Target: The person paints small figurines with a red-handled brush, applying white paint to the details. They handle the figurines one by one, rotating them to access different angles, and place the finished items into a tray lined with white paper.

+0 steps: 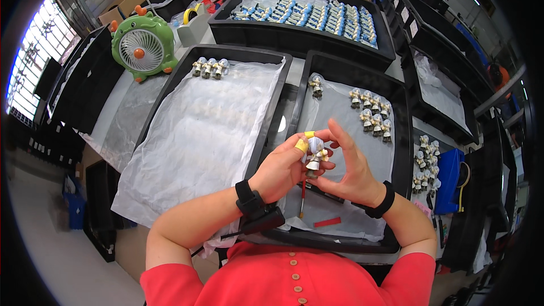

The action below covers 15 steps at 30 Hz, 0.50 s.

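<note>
White figurine (313, 157) is pinched between the left hand (281, 169) and right hand (348, 169), over the right tray's (403, 136) near edge.

A factory workbench — black trays (283, 88) lined with rows of small figurines (371, 114) — assembly-line handwork.

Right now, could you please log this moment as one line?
left hand: holds figurine | right hand: touches figurine | below: black tray
</note>
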{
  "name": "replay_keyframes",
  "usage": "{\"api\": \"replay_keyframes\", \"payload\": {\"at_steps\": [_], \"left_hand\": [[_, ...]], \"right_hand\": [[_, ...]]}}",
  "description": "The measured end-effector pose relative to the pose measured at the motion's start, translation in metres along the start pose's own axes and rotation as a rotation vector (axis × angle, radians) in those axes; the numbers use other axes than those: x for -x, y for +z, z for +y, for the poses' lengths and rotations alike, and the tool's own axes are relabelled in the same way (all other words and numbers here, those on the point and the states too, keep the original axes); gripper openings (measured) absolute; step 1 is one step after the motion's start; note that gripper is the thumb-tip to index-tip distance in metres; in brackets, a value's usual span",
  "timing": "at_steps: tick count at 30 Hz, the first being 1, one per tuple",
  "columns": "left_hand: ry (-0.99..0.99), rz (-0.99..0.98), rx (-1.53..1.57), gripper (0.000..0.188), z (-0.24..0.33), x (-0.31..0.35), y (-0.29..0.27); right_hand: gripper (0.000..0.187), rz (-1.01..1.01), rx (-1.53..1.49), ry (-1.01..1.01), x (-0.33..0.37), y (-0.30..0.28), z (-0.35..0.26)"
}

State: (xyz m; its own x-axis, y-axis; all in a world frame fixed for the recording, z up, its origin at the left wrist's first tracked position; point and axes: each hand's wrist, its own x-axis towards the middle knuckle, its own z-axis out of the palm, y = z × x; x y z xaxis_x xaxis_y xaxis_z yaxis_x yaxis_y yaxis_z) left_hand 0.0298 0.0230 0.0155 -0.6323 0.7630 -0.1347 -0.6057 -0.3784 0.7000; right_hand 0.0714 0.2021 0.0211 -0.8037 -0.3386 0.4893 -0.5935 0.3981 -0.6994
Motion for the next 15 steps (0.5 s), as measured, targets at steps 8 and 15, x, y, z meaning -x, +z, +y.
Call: {"api": "replay_keyframes", "payload": {"at_steps": [8, 15], "left_hand": [[0.061, 0.071, -0.169, 0.047, -0.002, 0.001, 0.001], [0.011, 0.160, -0.161, 0.039, 0.001, 0.005, 0.008]], "right_hand": [[0.091, 0.058, 0.150, -0.060, 0.000, -0.004, 0.000], [0.100, 0.040, 0.068, -0.054, 0.001, -0.004, 0.001]]}}
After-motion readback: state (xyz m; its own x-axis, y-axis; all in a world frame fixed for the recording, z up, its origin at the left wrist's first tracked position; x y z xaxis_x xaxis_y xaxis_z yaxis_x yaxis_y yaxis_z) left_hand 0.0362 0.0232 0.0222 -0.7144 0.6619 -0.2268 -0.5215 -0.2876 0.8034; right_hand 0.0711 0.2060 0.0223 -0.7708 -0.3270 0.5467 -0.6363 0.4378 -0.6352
